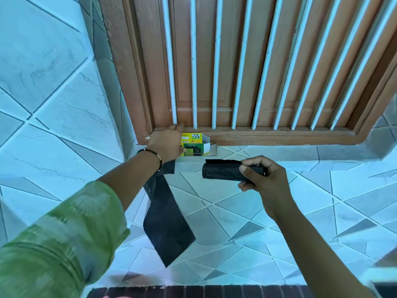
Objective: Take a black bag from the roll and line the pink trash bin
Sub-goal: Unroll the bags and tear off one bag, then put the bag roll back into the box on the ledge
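Crinkled black plastic fills both hands at a tiled ledge (236, 160) below a brown wooden shutter (214, 61) with white bars. Right hand (261, 176) curls around the cylindrical roll of bags (221, 172), thumb on top. Left hand (166, 145), in a green printed sleeve, reaches to a yellow-green cardboard box (194, 147) on the ledge; its finger grip cannot be told. A flat, glossy black bag (166, 220) hangs from under that wrist, a long folded strip.
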A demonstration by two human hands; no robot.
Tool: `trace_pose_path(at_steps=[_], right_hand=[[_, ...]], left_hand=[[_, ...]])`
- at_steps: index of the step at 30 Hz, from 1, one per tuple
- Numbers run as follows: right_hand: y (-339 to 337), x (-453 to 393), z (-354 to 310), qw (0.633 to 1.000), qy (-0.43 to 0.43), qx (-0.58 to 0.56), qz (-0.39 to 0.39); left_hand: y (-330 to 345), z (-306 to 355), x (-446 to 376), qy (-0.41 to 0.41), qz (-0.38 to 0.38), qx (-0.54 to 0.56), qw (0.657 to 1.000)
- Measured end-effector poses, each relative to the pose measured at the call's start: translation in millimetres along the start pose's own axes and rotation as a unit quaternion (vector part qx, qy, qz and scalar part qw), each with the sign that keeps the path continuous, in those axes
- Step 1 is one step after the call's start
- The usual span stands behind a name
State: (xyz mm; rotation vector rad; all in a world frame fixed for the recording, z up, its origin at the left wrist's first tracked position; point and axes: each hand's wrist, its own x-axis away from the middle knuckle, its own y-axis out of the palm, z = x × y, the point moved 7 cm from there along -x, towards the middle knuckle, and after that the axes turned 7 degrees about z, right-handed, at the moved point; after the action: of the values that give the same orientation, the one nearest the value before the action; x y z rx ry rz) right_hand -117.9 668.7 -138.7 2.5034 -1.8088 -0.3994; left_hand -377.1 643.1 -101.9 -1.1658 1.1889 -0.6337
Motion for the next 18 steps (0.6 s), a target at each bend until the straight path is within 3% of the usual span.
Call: trace_pose_path(at_steps=[7,10,13,18], right_hand=[[0,12,-17,0.984,-0.116,0.129,0.035],[4,22,-42,0.936,-0.254,0.238,0.06],[9,37,-70,0.887,-0.362,0.268,0.101],[29,53,-83,0.837,-0.461,0.291,0.05]], left_hand=[[12,7,7,0.004,0.003,0.079,0.997],[6,10,29,0.008,0.033,0.164,0.986],[0,11,51,0.008,0.05,0.21,0.976],[-13,15,74,-0.011,0.083,0.314,0.946]])
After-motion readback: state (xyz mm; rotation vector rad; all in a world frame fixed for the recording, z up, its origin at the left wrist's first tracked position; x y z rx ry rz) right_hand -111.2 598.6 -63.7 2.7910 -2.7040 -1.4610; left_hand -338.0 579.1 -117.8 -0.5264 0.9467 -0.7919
